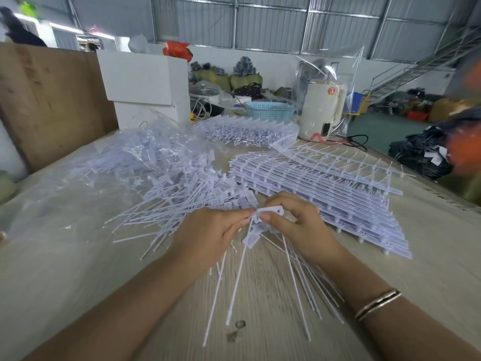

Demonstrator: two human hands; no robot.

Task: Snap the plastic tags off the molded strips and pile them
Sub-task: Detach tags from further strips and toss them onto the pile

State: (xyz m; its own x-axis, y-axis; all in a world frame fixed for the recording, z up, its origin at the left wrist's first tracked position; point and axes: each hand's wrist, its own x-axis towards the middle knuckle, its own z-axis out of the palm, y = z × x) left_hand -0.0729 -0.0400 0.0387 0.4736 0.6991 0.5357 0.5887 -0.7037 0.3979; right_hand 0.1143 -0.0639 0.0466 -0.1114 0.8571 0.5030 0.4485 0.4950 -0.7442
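Both hands meet at the middle of the table over a white molded strip [270,211] whose long thin tails fan down toward me. My left hand [208,235] pinches a tag at the strip's left end. My right hand [299,222] grips the strip's bar, thumb on top. A pile of loose tags [187,194] lies just left of and behind the hands. A stack of whole molded strips [325,194] lies to the right, touching nothing I hold.
Clear plastic bags [125,157] of tags cover the left of the table [260,282]. Another bundle of strips [247,131] lies further back, with a blue basket [270,112], a white appliance [322,110] and white boxes [145,84] behind. A brown board [52,100] stands at left.
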